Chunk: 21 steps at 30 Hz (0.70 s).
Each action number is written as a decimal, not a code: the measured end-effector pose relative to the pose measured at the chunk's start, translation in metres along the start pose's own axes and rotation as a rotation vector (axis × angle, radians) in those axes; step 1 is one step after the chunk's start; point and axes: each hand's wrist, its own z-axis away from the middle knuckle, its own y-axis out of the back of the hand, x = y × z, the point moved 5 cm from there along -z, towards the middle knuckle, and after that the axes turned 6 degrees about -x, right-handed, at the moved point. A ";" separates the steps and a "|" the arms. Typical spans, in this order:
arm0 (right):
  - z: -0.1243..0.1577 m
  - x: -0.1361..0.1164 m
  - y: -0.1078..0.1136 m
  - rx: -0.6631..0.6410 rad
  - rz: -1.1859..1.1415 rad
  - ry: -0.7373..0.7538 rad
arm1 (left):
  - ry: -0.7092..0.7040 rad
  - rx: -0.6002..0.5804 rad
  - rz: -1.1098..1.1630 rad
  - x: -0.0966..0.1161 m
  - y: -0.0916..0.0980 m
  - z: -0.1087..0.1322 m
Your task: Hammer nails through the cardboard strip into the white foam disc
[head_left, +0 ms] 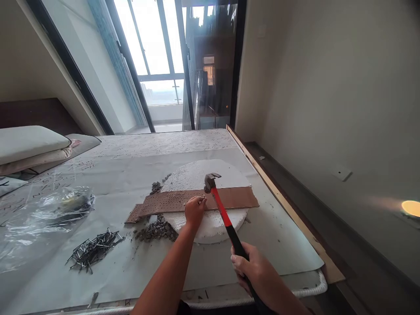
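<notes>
My right hand (254,271) is closed round the black grip of a red-handled claw hammer (220,205). Its steel head hangs just above a brown cardboard strip (170,202) full of small holes. The strip lies across a round white foam disc (213,227). My left hand (194,211) rests on the strip with its fingers pinched on a thin nail (202,199), right beside the hammer head.
A pile of loose nails (93,250) lies at the left on the paper-covered surface (131,175). Grey rubble (156,229) sits by the disc. A crumpled clear plastic bag (49,214) and cushions (29,146) are at far left. A wooden edge (282,205) borders the right.
</notes>
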 end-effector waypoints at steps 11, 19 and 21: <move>-0.015 -0.002 -0.005 0.014 -0.022 -0.057 | -0.023 0.000 -0.048 0.002 0.000 0.005; -0.015 0.007 -0.001 0.043 0.063 -0.079 | -0.028 0.001 -0.076 -0.002 -0.004 0.006; -0.015 0.011 -0.002 0.044 0.090 -0.091 | -0.033 -0.003 -0.086 -0.003 -0.004 0.006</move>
